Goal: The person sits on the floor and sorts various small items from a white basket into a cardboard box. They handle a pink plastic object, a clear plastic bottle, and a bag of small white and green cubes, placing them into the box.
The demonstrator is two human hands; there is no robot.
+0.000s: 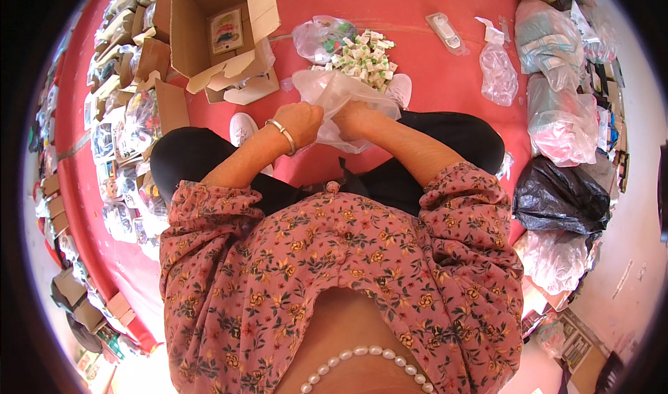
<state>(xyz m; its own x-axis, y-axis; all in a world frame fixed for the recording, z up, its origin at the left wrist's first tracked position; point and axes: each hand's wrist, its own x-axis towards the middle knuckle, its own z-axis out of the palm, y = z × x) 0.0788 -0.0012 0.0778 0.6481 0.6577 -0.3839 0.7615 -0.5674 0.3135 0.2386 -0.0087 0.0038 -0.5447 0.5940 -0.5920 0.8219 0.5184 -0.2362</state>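
Note:
A clear, whitish plastic bag (339, 88) is held up between my hands, above my crossed legs. My left hand (302, 123) is closed in a fist on the bag's left edge, with a bracelet on that wrist. On the bag's other side, my right hand (355, 121) reaches into or behind the plastic, which hides its fingers. Just beyond the bag lies a heap of small white and green pieces (367, 57), too small to name. Touching that heap on the left is a clear bag with coloured items (321, 36) inside.
At the far left stands an open cardboard box (198, 18) with a card-like pack inside. A flat clear package (447, 34) and a crumpled plastic bag (498, 74) lie on the red floor (431, 81). Filled bags, including a black one (562, 196), line the right; packed boxes (132, 123) line the left.

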